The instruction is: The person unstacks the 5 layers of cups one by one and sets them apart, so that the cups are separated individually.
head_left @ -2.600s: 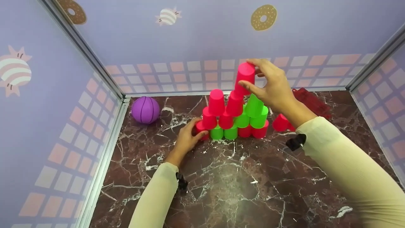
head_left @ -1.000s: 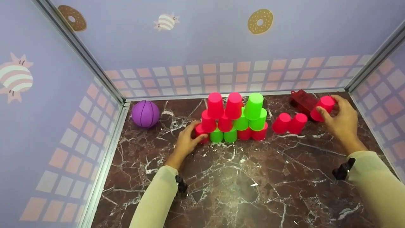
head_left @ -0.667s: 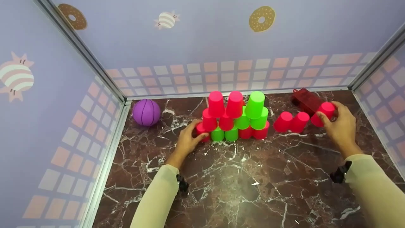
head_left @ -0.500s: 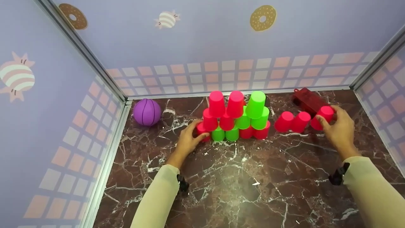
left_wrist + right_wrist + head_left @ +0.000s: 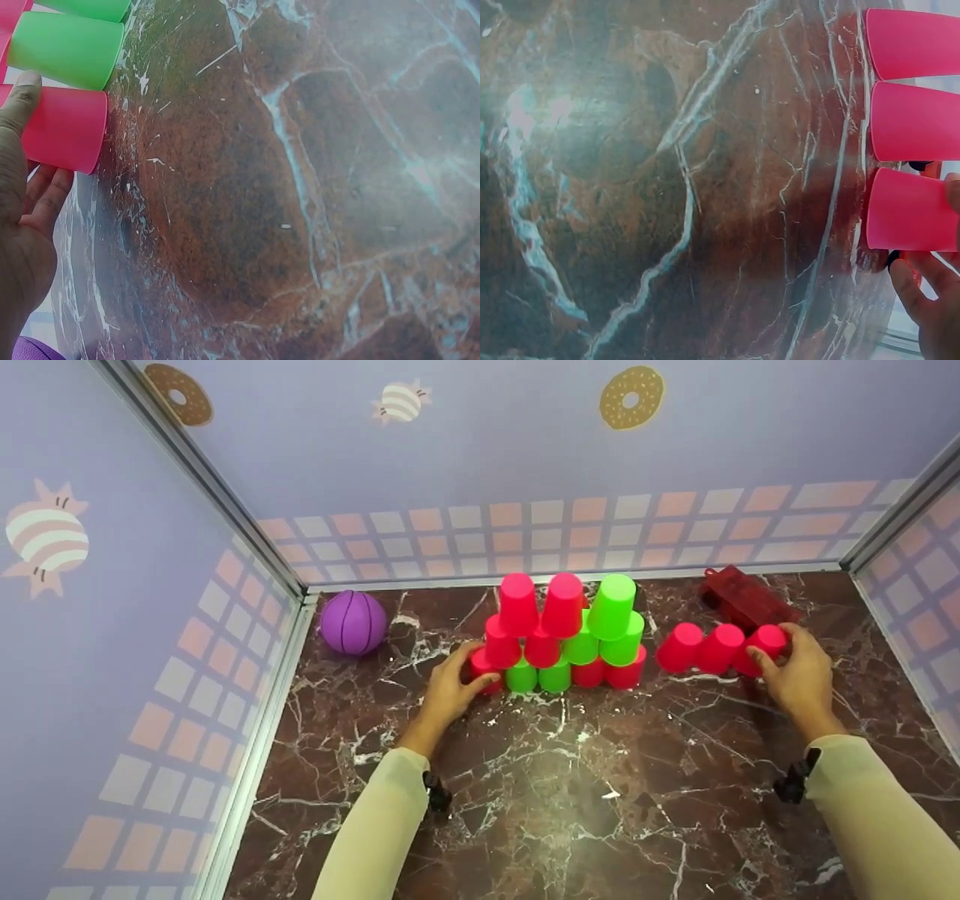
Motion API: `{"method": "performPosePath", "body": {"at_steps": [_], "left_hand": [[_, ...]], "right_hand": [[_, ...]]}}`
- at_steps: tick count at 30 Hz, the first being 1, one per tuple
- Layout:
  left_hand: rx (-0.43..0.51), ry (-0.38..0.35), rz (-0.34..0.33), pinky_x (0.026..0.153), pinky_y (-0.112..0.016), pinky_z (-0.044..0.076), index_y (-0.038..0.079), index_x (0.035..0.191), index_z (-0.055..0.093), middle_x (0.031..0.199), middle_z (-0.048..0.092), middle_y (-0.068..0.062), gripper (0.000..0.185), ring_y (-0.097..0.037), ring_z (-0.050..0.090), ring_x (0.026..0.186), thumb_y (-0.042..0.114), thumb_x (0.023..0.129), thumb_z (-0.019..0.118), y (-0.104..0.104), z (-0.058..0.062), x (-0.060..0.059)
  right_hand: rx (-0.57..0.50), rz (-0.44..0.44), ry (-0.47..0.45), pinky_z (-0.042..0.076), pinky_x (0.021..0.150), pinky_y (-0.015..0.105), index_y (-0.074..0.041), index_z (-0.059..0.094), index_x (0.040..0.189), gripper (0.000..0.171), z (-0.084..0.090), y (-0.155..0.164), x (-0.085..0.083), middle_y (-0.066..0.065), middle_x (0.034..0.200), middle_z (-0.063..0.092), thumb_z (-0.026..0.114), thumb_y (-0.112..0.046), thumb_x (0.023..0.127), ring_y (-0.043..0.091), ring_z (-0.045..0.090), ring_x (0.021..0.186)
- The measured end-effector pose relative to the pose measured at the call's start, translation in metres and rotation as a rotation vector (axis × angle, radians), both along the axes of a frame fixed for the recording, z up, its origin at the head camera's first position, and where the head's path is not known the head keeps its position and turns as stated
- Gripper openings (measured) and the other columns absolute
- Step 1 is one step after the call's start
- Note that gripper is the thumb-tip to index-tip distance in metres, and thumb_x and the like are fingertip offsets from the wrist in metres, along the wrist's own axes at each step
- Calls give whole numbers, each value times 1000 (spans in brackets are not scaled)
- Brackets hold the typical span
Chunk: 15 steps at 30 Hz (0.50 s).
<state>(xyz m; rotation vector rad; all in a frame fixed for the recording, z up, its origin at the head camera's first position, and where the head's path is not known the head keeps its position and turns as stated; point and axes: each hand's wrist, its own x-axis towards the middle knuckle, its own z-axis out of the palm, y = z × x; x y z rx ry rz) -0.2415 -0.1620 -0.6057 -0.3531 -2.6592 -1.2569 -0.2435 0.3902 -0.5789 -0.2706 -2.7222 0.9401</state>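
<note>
Room: bare marble tabletop [image 5: 570, 780] lying open in front; walls closing in on three sides
Right hand [image 5: 799, 679]: fingers curling round the pink cup [image 5: 765, 649], upside down, rightmost of three in a row
Left hand [image 5: 448, 694]: thumb and fingers pinching the stack's end cup [image 5: 484, 669]

A purple ball [image 5: 353, 622] and a red box [image 5: 742, 598] sit on marble.

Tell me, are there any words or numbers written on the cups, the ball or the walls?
None: no words, numbers or labels can be read in any view.
The pink cups and green cups are plain.
The purple ball has only dark seam lines.
The walls carry pictures only: donuts, striped candies and a grid of squares.
The red box shows no print.
</note>
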Motion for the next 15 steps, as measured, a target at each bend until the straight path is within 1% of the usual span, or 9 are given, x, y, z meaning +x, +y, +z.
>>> {"method": "performPosePath", "body": {"at_steps": [3, 5, 9, 10, 13, 15], "left_hand": [[4, -2, 0, 114, -57, 56, 15, 146, 65, 149, 71, -17, 68, -39, 72, 134, 37, 88, 91, 1, 0, 0], [9, -2, -1, 115, -57, 56, 14, 146, 65, 150, 71, -17, 68, -39, 71, 134, 37, 88, 91, 1, -1, 0], [17, 3, -7, 111, -57, 58, 12, 146, 65, 148, 72, -18, 68, -39, 73, 130, 34, 88, 92, 1, 0, 0], [17, 6, -7, 111, -57, 59, 12, 146, 65, 148, 72, -18, 68, -39, 74, 130, 34, 87, 92, 1, 0, 0], [16, 6, -8, 110, -56, 59, 13, 146, 65, 147, 72, -18, 68, -38, 74, 129, 34, 87, 92, 0, 0, 0], [9, 4, -3, 113, -56, 58, 13, 147, 65, 149, 71, -18, 69, -39, 72, 132, 35, 88, 92, -1, 1, 0]], "right_hand": [[-6, -2, -31, 50, 107, 68, 5, 51, 155, 62, -1, 1, 0, 38, 145, 62, 78, -23, 106, 53, 67, 114], [-9, -3, -43, 49, 108, 69, 4, 50, 156, 63, -1, 2, 0, 38, 146, 62, 77, -24, 107, 53, 66, 117], [-1, 10, -33, 47, 107, 70, 3, 49, 157, 64, 0, 3, 0, 39, 144, 62, 77, -25, 107, 54, 63, 115], [-1, 14, -28, 46, 108, 70, 4, 48, 157, 65, 1, 3, 0, 39, 145, 62, 78, -25, 106, 55, 63, 117], [5, 24, -24, 44, 112, 72, 3, 46, 160, 70, 3, 4, 1, 38, 149, 61, 78, -27, 106, 58, 61, 125], [7, 30, -30, 41, 117, 73, 2, 44, 163, 74, 6, 4, 1, 37, 153, 59, 78, -31, 106, 60, 57, 135]]}}
